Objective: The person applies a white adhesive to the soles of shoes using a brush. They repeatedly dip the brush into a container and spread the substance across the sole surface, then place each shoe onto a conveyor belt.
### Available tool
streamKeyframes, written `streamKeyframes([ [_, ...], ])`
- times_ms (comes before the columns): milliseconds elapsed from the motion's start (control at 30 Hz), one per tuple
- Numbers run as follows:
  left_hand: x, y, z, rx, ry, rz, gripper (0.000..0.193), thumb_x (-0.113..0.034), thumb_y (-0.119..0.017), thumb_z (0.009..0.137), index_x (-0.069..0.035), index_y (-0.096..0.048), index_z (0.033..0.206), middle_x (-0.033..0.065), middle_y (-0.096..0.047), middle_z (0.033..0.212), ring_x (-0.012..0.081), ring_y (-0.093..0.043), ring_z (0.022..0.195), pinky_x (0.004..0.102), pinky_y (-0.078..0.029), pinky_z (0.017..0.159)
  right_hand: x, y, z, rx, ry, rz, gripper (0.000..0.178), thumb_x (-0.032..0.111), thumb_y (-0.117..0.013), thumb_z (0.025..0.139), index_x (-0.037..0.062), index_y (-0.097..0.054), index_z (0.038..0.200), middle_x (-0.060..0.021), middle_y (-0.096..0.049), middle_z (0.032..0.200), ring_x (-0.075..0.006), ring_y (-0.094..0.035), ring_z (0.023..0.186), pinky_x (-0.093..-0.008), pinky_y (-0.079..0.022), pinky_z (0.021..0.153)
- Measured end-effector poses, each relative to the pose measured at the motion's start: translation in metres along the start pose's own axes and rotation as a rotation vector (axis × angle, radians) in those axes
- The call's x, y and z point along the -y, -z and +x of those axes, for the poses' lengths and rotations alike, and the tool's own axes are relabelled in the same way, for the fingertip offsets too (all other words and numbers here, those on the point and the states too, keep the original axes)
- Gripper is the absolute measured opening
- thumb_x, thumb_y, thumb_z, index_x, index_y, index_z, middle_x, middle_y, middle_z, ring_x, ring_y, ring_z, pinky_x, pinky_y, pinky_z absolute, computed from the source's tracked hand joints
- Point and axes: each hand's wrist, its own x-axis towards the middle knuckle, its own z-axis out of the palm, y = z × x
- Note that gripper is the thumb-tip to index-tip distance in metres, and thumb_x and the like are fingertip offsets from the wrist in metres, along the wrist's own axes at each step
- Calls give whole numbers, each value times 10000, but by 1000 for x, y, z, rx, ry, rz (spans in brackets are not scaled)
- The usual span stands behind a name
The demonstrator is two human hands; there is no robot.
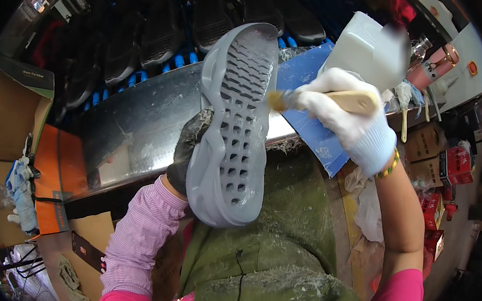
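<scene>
A grey shoe sole [241, 116] stands tilted up before me, its inner side with square holes and ridges facing me. My left hand [188, 145], in a black glove, grips it by the left edge; most of its fingers are hidden behind the sole. In a white glove, my right hand [343, 111] is closed round a wooden-handled brush [353, 101]. The brush's yellowish bristles are at the sole's right edge; I cannot tell whether they touch. The sole's inner surface looks wet in places.
Dark soles [213, 17] rest on blue pegs beyond the metal ledge [139, 123]. A white container [361, 49] stands on a blue board [311, 79]. Another brush [403, 102] and a pink bottle [435, 66] lie to the right. Cardboard boxes [10, 111] and gloves [22, 190] are at left.
</scene>
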Motion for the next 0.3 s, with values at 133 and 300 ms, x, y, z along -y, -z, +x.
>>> streamKeyframes([
  [133,-6,-2,12,-12,-48,25,515,-464,-517,1022,-110,-495,1396,62,-605,1269,202,-620,1101,375,-544,951,9,-21,-28,70,70,24,130,152,-702,909,22,-703,913,-54,-690,828,-83,-622,699,-244,-496,624],
  [300,-15,14,18,8,-174,99,886,-667,-577,886,-169,-291,1560,131,-462,1488,331,-472,1354,524,-401,1116,-20,-28,-31,-372,-30,300,96,140,-675,926,66,-699,982,-43,-702,863,-151,-661,729,-242,-529,698],
])
